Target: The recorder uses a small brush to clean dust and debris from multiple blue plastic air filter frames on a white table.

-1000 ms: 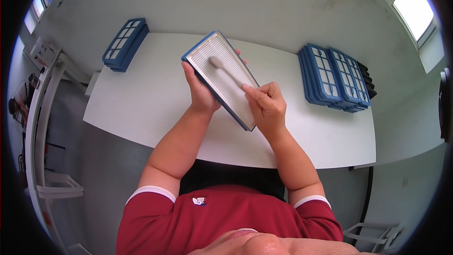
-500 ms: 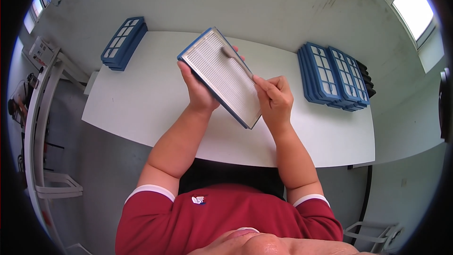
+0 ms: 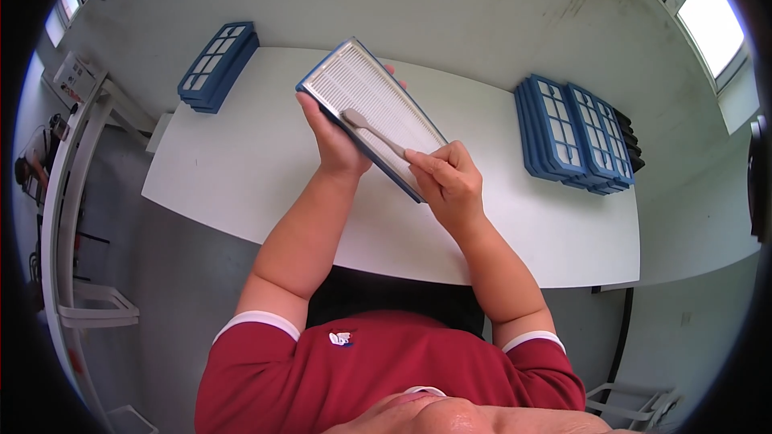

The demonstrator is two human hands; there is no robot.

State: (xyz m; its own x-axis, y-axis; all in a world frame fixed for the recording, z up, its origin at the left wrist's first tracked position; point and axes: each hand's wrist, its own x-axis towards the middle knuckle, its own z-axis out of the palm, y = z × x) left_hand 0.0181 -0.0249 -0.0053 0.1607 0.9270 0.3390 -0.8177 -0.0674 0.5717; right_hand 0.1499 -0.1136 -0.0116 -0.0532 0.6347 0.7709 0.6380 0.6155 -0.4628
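Observation:
My left hand (image 3: 338, 141) grips a pleated air filter (image 3: 382, 92) from its left side, thumb on the near edge and fingertips showing past the far edge. The filter is tilted above the table, its white pleats turned up inside a blue frame. Between the thumb and fingers of my right hand (image 3: 450, 181) is a slim grey-brown toothbrush (image 3: 376, 132). Its head rests over the pleats close to the filter's lower left edge. The bristles are hidden beneath the head.
On the white table (image 3: 233, 161), a short stack of blue-framed filters (image 3: 215, 64) lies at the far left. More stacked filters (image 3: 563, 133) stand at the right, with black parts (image 3: 629, 141) behind them. A person (image 3: 34, 159) is visible beyond a white frame at the left.
The toothbrush has swept from the filter's upper right edge across to its lower left edge. My right hand has shifted slightly left and down, while the left keeps its hold.

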